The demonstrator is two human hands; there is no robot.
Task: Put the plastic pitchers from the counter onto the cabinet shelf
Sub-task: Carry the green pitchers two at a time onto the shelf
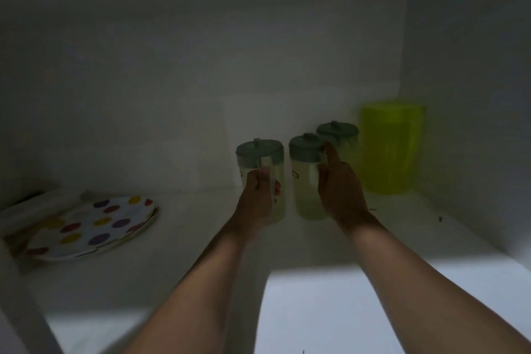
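Note:
Three pale plastic pitchers with grey-green lids stand upright on the white cabinet shelf [186, 238]. My left hand [257, 195] is closed around the handle of the left pitcher [260, 158]. My right hand [340, 187] wraps the handle side of the middle pitcher [304, 169], its forefinger raised against the lid. The third pitcher [337, 135] stands just behind the middle one, partly hidden by it. The view is dim and blurred.
A taller translucent yellow-green container [390, 149] stands in the shelf's back right corner, close to the third pitcher. A stack of polka-dot plates [92, 227] lies at the left. The cabinet's back wall [201, 80] and right wall [465, 123] enclose the shelf.

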